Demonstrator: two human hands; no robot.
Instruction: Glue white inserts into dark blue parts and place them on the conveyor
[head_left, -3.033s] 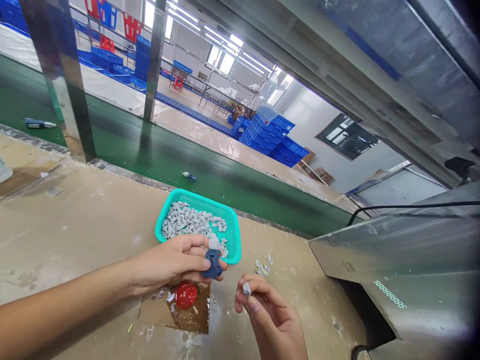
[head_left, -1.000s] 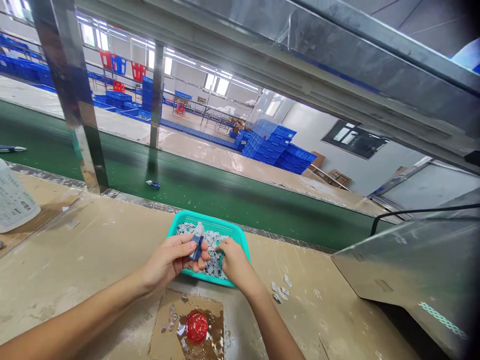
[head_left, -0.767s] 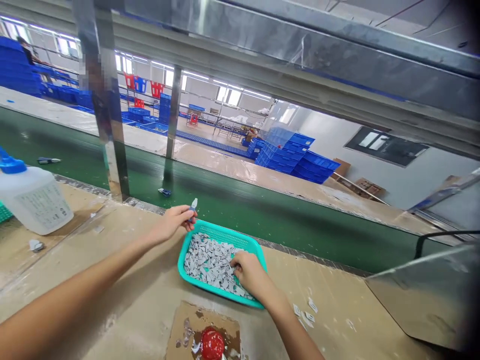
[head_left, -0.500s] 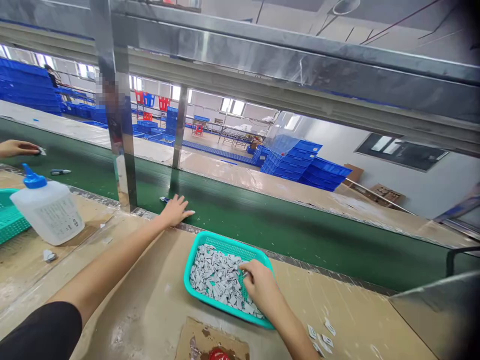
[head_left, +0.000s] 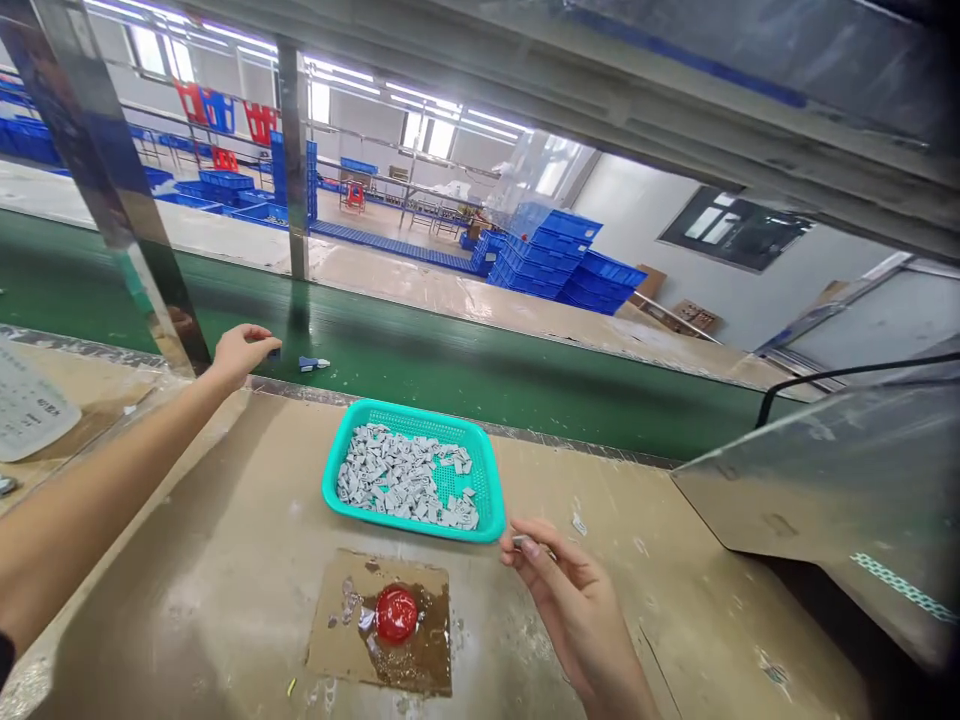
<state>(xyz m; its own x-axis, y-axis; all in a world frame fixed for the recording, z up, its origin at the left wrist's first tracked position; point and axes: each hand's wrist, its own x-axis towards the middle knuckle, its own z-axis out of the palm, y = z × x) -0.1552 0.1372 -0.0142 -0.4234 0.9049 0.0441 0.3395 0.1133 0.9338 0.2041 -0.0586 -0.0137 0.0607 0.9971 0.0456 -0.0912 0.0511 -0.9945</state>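
Note:
Over the near edge of the green belt (head_left: 420, 365), my left hand (head_left: 241, 356) pinches a small dark blue piece (head_left: 274, 353). A blue and white part (head_left: 313, 364) lies on the belt just right of it. My right hand (head_left: 574, 600) is closed at the fingertips on a small grey piece (head_left: 519, 540), near the right front corner of a teal basket (head_left: 491, 490). Many grey pieces (head_left: 397, 475) fill much of the basket. In front of it, a round red object (head_left: 396, 614) sits on a wet cardboard square (head_left: 337, 655).
A white bottle (head_left: 34, 405) is partly in view at the left. Metal posts (head_left: 295, 160) rise along the belt. At the right stands a grey panel (head_left: 810, 480) with a black cable. One loose grey piece (head_left: 579, 524) lies right of the basket.
The view has shifted right and down. My left hand has gone from spread fingers to a pinch on the blue piece. My right hand has left the basket with a grey piece.

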